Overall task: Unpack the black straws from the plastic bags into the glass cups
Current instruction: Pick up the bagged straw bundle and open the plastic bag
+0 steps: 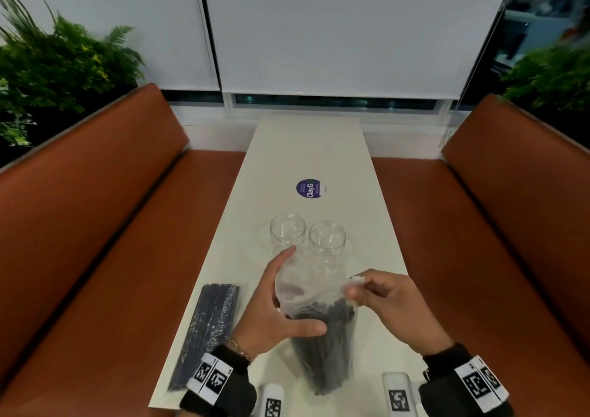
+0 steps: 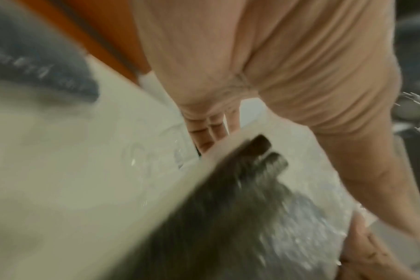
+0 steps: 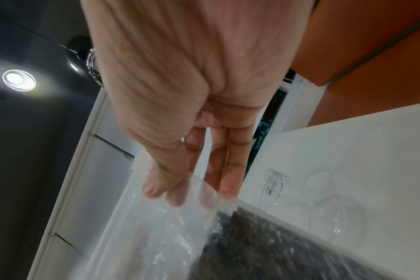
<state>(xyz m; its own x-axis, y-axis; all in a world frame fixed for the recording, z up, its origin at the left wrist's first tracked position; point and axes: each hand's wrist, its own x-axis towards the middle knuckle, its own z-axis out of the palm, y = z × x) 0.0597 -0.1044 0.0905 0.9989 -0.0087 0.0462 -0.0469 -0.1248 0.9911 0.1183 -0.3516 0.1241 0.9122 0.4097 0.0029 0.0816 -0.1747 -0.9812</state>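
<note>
Bag in hand: clear plastic bag (image 1: 319, 330) of black straws (image 1: 325, 346), upright over the near end of the white table (image 1: 306, 148).
My left hand (image 1: 274, 308): thumb and fingers wrapped round the bag's side.
My right hand (image 1: 389, 301): pinching the bag's top edge.
Glass cups (image 1: 306, 237): two side by side, just beyond the bag.
Second bag of straws (image 1: 207, 330): flat on the table, left of the held bag.
</note>
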